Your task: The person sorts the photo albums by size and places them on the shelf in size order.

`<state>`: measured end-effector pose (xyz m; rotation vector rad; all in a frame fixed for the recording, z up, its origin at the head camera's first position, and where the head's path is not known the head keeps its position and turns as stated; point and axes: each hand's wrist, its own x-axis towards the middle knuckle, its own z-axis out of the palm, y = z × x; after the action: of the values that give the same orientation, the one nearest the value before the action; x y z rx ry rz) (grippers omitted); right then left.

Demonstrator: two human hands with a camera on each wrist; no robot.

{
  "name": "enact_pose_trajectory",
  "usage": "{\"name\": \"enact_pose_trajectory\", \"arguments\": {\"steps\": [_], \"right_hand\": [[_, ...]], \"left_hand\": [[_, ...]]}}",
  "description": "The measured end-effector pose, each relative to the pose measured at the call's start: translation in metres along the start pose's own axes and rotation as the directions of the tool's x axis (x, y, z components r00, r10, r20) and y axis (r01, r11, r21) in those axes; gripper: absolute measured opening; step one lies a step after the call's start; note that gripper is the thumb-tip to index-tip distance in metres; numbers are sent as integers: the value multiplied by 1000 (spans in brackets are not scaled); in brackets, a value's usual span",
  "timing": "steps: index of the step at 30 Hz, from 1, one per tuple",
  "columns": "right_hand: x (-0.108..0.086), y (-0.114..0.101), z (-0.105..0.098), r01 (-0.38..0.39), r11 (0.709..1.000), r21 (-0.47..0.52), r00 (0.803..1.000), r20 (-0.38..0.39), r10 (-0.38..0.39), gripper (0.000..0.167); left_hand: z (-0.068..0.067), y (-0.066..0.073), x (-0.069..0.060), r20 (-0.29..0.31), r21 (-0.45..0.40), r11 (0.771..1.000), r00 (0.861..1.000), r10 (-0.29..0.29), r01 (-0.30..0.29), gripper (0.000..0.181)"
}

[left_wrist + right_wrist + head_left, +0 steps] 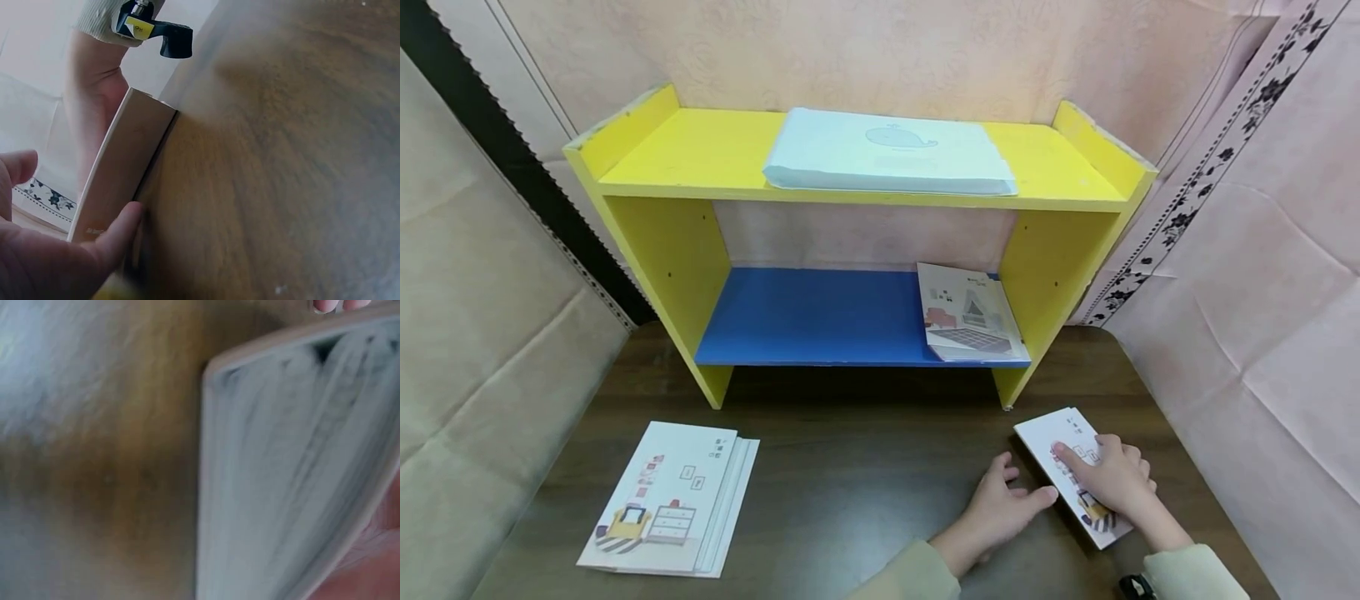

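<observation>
My right hand grips a white book at the table's right side. Its thumb lies on the printed cover and its fingers are around the far edge. The book is raised at a tilt; its page edges fill much of the right wrist view. Close to the spine, my left hand is held with fingers spread and nothing in it. Its thumb reaches to the spine's lower edge; whether it touches, I cannot tell. A stack of similar white books lies on the left of the table.
A yellow shelf unit with a blue lower board stands at the back. On the board's right end lie grey-white books. A pale blue packet with a whale rests on top. Cloth curtains hang around the brown table.
</observation>
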<state>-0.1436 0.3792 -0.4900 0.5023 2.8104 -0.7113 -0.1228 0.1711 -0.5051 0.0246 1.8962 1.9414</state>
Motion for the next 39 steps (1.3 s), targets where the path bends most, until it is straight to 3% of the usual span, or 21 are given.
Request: {"name": "enact_pose_trajectory", "arguments": {"steps": [4, 8, 11, 14, 17, 25, 31, 34, 39], "right_hand": [[1, 2, -1, -2, 1000, 20, 1000, -6, 2, 114], [3, 3, -3, 6, 999, 31, 1000, -17, -6, 112], [6, 2, -3, 6, 999, 33, 1000, -13, -5, 113], [8, 1, -3, 0, 1000, 31, 1000, -3, 0, 113], [9, 1, -3, -20, 999, 41, 1000, 4, 20, 113], [5, 4, 1, -47, 991, 123, 998, 37, 42, 112], [-5, -3, 2, -4, 978, 210, 999, 50, -7, 91], [-13, -13, 1, 14, 957, 289, 999, 46, -29, 82], [-28, -34, 1, 19, 888, 459, 998, 48, -46, 77]], "left_hand": [[1, -1, 0, 87, -113, 993, 996, -35, 44, 80], [1, -2, 3, 174, -280, 952, 982, -80, 127, 78], [0, -3, 4, 193, -372, 913, 976, -98, 165, 79], [-1, -2, 5, 180, -424, 892, 980, -89, 158, 79], [-3, 1, 4, 168, -439, 885, 982, -88, 154, 79], [-5, 0, 2, 123, -383, 912, 986, -109, 149, 80], [-15, 0, -3, 121, -401, 906, 988, -95, 136, 76], [-24, 3, -10, 137, -416, 898, 986, -96, 146, 72], [-47, 14, -27, 187, -422, 895, 980, -68, 142, 71]]}}
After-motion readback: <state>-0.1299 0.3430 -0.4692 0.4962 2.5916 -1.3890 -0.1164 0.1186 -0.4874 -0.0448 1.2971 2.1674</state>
